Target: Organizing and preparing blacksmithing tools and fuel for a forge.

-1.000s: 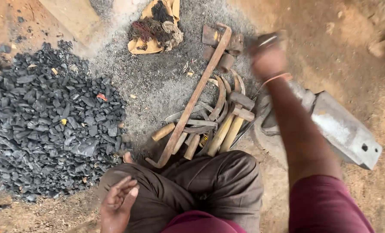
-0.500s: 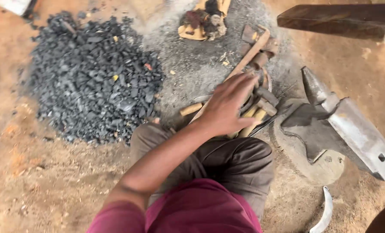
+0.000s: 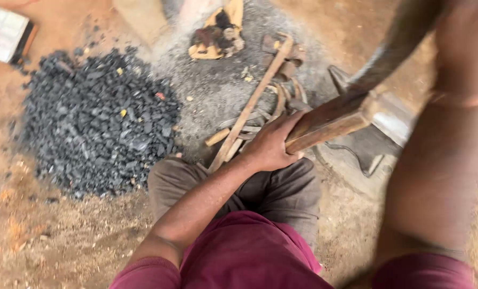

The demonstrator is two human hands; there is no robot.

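Both hands on the wooden beam (image 3: 330, 120).
Your left hand (image 3: 271, 144) clasps its lower end; your right hand (image 3: 464, 43), blurred, grips higher.

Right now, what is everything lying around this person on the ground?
charcoal pile: one, black, on the earth at the left.
grey ash patch: one, upper middle, beside the charcoal.
yellow-brown lump with a dark centre: one, at the top of the ash.
long wooden stick: one, brown, lying slantwise across a heap of tools.
heap of tools: several, rusty brown, with short wooden handles, under the stick.
anvil: one, grey metal, at the right, partly hidden.
white flat object: one, top left corner.
wooden block: one, brown, held over the anvil.
left hand: its grip is closed on the block's near end.
right hand: blurred, top right; grip unclear.
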